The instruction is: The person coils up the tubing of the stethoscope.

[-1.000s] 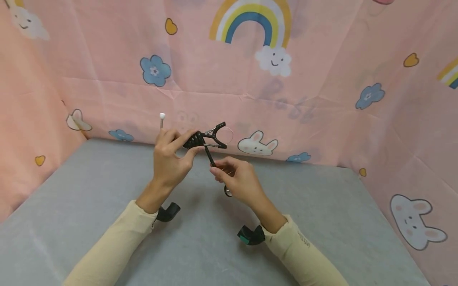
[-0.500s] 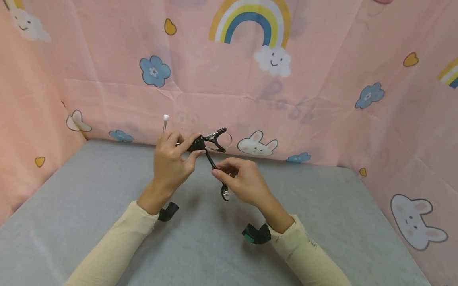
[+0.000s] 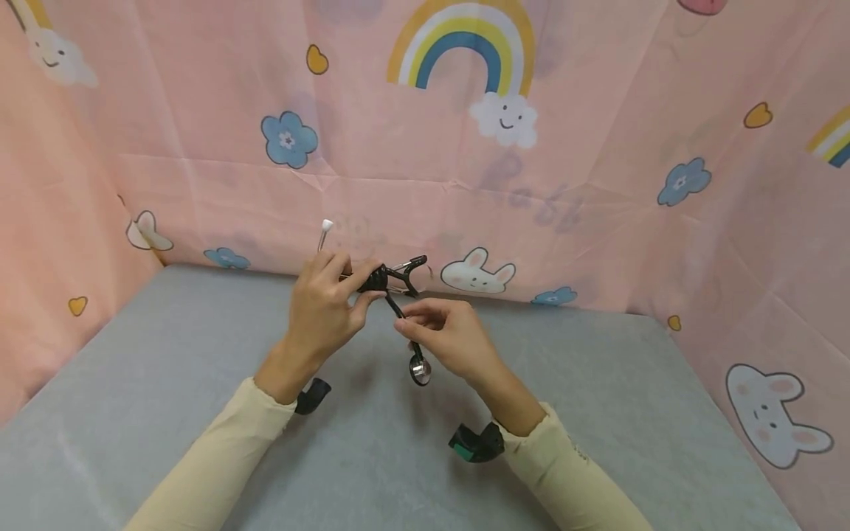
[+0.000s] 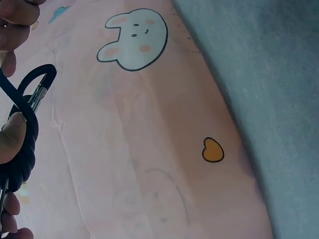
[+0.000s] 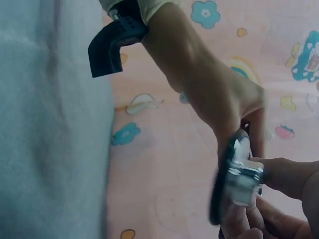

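A black stethoscope is held in the air above the table, its tubing wound in several turns round its metal ear tubes. My left hand grips this wound bundle between thumb and fingers. One white ear tip sticks up beyond the left fingers. Right of the bundle, the tubing's fork points away. With thumb and fingers, my right hand pinches the loose tube end, and the silver chest piece hangs just below. In the right wrist view that chest piece looks blurred beside the right fingertips.
A grey-covered table lies under both hands. Pink printed cloth rises behind it and on both sides. Black camera mounts sit at the wrists.
Both hands have lowered a little, and the left with the bundle has shifted right. The chest piece has come out from behind the right fingers and hangs lower.
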The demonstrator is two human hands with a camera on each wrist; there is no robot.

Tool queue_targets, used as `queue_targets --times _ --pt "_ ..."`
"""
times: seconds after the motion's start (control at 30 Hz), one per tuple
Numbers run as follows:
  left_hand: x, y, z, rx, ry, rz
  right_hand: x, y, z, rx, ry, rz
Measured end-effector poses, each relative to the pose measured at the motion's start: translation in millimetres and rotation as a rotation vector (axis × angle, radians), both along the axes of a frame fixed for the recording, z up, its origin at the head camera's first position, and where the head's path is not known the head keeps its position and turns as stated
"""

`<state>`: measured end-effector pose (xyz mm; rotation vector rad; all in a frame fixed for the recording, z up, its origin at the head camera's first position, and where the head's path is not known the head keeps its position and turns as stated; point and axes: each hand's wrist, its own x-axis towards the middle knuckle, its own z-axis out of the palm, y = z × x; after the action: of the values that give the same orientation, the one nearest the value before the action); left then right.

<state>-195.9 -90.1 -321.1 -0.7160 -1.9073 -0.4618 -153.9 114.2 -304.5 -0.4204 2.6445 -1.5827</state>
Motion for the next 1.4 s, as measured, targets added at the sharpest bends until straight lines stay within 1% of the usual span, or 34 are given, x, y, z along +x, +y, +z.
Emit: queue_targets --times 0.13,0.23,0.3,0.4,0.5,0.6,0.67,0.73,0.77,0.83,0.93,1.07,1.2,1.3,1.4 --pt "-0.8 1.7 1.2 0.011 0.014 -0.022 -0.2 5 1.9 -0.137 -0.041 -0.001" --pt "-2.1 3.1 1.3 0.011 0.008 -0.046 -0.9 10 4.0 -0.190 -0.042 0.035" --pt "-2.7 4.3 1.0 0.018 -0.017 -0.074 -2.7 13 4.5 -0.213 -0.037 0.081" --pt "-2.2 5.7 1.3 0.062 -0.074 -0.125 -4.5 18 7.8 -0.234 -0.036 0.138" --pt "-0.6 7.5 2.8 0.112 -0.126 -0.161 -5.8 25 12.9 -0.301 -0.098 0.161" --pt "1.2 9.7 3.7 0.112 -0.151 -0.167 -6.2 29 17.2 -0.374 -0.161 0.184" --pt "1.9 11.4 3.1 0.093 -0.157 -0.162 -6.5 31 17.9 -0.377 -0.157 0.228" --pt "2.6 12.9 1.8 0.081 -0.165 -0.159 -6.1 31 17.5 -0.345 -0.119 0.271" --pt "3.1 13.6 1.0 0.078 -0.167 -0.158 -5.5 31 16.8 -0.325 -0.102 0.277" --pt "4.1 14.6 -0.3 0.077 -0.168 -0.157 -4.5 30 14.8 -0.292 -0.050 0.272" --pt "5.5 16.1 -2.2 0.073 -0.157 -0.153 -2.7 28 11.9 -0.309 -0.015 0.199" --pt "7.1 18.3 -3.2 0.035 -0.139 -0.156 -2.4 26 9.8 -0.385 0.024 0.101" --pt "7.9 20.0 -3.5 -0.010 -0.150 -0.175 -3.1 25 9.1 -0.453 0.051 0.062" --pt "8.3 21.2 -3.8 -0.034 -0.166 -0.184 -4.1 25 8.6 -0.514 0.100 0.027" --pt "9.0 22.8 -3.9 -0.032 -0.163 -0.183 -4.7 23 8.4 -0.556 0.159 -0.022"
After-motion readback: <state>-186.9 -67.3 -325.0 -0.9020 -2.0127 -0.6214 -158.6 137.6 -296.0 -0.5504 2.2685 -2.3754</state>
